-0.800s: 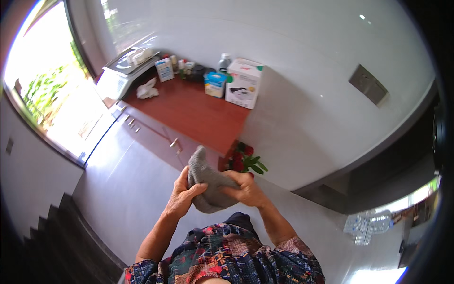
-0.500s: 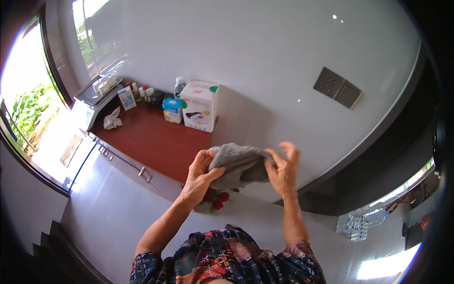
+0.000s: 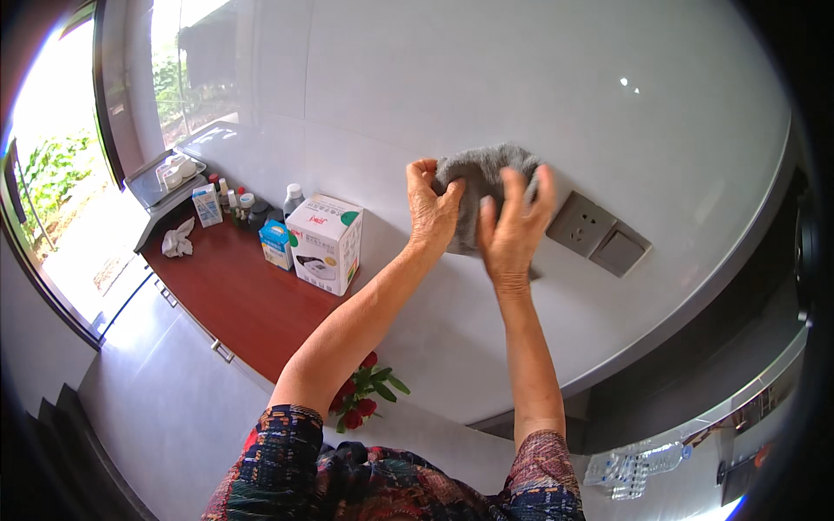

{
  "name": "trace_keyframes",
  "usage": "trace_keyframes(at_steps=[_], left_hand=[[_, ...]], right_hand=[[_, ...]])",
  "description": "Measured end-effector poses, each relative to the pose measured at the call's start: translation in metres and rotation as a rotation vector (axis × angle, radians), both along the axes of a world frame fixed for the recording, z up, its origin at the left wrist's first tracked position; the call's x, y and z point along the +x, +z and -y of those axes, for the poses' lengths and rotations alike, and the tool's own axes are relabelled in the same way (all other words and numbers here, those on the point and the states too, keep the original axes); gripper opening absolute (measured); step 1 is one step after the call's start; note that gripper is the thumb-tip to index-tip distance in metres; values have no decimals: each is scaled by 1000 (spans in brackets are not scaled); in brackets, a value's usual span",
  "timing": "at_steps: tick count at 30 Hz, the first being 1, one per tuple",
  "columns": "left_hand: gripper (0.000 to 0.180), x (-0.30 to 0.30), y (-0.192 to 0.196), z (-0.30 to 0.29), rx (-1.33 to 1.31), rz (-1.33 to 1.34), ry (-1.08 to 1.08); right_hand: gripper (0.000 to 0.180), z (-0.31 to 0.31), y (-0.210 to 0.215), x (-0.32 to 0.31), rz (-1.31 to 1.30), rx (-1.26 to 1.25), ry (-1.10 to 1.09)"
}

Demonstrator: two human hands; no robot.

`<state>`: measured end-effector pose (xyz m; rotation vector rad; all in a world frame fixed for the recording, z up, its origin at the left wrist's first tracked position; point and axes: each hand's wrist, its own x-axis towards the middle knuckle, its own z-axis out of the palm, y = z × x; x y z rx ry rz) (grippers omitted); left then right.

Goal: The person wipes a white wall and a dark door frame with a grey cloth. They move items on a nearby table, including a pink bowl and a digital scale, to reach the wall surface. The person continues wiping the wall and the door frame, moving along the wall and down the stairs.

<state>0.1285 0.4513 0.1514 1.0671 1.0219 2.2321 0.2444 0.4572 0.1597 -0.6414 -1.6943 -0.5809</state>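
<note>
A grey cloth (image 3: 482, 169), soft and bunched, is raised in front of the pale glossy wall. My left hand (image 3: 432, 208) grips its left side, with the thumb across the front and the fingers curled behind the edge. My right hand (image 3: 511, 230) is at the cloth's right side, fingers spread in front of it and blurred by motion. Whether the cloth touches the wall I cannot tell. Just right of my right hand is a grey socket and switch plate (image 3: 598, 233) on the wall.
Left, a red-brown cabinet top (image 3: 230, 286) holds a white box (image 3: 326, 243), a blue carton (image 3: 276, 245), several bottles (image 3: 248, 208), crumpled tissue (image 3: 178, 239) and a tray with white cups (image 3: 176, 171). Red flowers (image 3: 360, 404) stand below my left forearm. Plastic bottles (image 3: 634, 469) are lower right.
Both hands and the cloth have moved up and forward, closer to the socket plate. My right fingers, which pinched the cloth's right edge, are now spread in front of it. The view has shifted.
</note>
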Motion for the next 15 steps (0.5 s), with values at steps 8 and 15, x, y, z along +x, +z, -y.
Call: trace_keyframes(at_steps=[8,15], left_hand=[[47,-34,-2,-5,6,-214,124],[42,-129,-27,72,28,-503,585]], right_hand=[[51,-65,-45,-49,168,226,-496],[50,-72,7,-15,75,176,-733]])
